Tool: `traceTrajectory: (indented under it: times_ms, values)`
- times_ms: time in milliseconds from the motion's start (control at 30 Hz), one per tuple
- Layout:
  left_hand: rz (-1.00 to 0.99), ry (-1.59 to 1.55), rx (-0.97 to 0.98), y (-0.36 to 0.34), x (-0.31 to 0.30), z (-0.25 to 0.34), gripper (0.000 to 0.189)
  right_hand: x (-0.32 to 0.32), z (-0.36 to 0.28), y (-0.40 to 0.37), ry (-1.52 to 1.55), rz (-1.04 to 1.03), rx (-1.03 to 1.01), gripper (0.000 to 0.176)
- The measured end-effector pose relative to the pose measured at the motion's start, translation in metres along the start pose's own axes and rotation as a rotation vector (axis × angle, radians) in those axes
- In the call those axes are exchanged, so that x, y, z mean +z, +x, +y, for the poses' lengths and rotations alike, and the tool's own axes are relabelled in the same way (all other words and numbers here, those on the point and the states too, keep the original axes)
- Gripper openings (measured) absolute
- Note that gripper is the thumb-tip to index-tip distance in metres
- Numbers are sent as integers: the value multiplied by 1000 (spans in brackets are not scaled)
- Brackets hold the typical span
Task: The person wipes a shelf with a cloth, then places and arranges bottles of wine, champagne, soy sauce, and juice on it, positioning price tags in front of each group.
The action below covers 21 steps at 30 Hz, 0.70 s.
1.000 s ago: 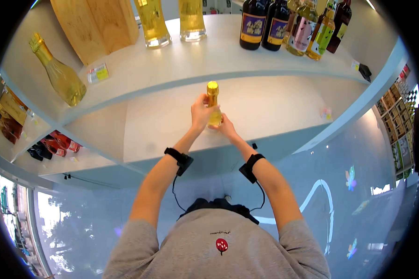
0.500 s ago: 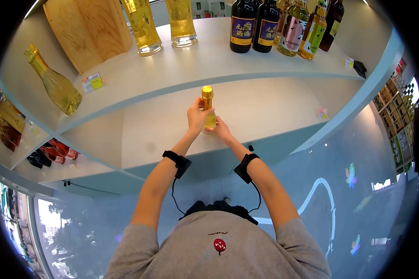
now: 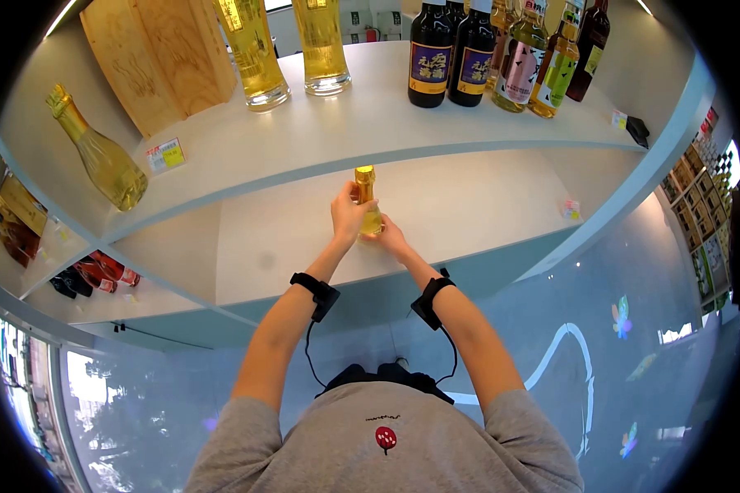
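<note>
A small bottle [image 3: 372, 223] of pale yellow liquid with a gold foil top stands nearly upright between my hands over the lower shelf [image 3: 288, 226]. My left hand [image 3: 349, 215] is closed around its neck and upper body. Low on the bottle, my right hand [image 3: 391, 236] has its fingers curled against the side and base. The gold top meets the front edge of the upper shelf [image 3: 337, 123] in view. Whether the base touches the lower shelf is hidden by my fingers.
Above stand tall glass vessels [image 3: 324, 57] of yellow liquid, dark bottles [image 3: 430, 62] with purple labels and several fruit-coloured bottles. A gold-topped bottle [image 3: 111, 164] and a wooden box [image 3: 152, 62] are at left. A price tag [image 3: 571, 209] lies at the lower shelf's right.
The view has tipped slightly, so the shelves appear lower. The bottle's gold top has gone slightly under the upper shelf's edge. Both hands keep their hold.
</note>
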State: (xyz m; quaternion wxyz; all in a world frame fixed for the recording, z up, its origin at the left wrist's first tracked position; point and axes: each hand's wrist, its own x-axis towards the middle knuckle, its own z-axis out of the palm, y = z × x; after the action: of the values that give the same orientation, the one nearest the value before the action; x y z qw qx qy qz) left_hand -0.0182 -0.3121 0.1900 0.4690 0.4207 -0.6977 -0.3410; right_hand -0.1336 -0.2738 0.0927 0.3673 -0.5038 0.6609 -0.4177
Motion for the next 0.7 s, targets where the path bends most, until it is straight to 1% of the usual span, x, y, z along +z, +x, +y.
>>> traceTrajectory:
  times_ms: [100,300,367,500,600,700]
  values:
    - [15,-45,-10,-1,1,-1,33,-2,1,1,25,-55,28,74]
    - [18,8,-16,1,0,0,34,1,9,9,66,-38,5,73]
    - [14,-11,-36,2,1,0,34,1,12,14,81,-64,18,73]
    - [14,-29,-48,3,3,-5,35,-3,0,9,110,-80,23,73]
    - [10,-41,-30,4,4,-8,35,-3,-6,6,65,-60,17,71]
    - [21,-69,-17,2,5,-9,35,-4,-11,0,80,-55,21,72]
